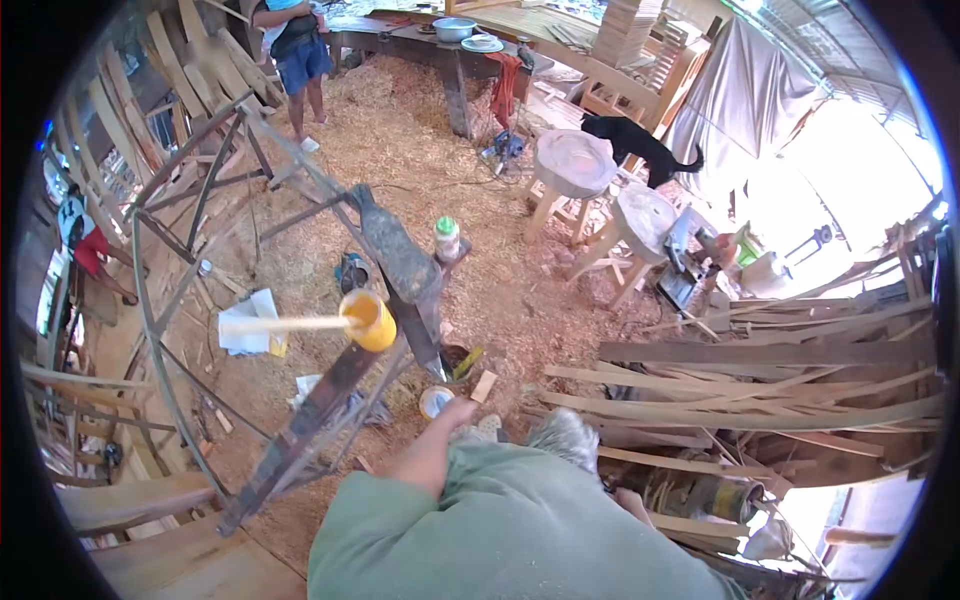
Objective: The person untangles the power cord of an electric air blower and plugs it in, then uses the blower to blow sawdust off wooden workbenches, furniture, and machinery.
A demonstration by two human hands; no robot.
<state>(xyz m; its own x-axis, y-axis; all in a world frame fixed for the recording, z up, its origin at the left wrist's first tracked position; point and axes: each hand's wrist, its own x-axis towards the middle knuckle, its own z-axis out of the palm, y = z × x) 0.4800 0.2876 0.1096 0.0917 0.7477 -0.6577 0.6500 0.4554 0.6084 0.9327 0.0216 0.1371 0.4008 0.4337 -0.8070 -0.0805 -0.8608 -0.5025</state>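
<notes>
The right hand [631, 504] is mostly hidden by the green-shirted body, and I cannot tell its grip. The left hand [457, 415] reaches forward with one small wooden block [484, 387] at its fingertips; whether its grip closes on it is unclear. One tub [436, 402] sits just beside. Beyond stand one yellow cup [373, 325] with one pale stick, and one green-lidded jar [447, 243], any lettering too small to read. Shavings-covered floor [500, 290] opens toward two round stools [574, 165] and one counter [372, 40].
</notes>
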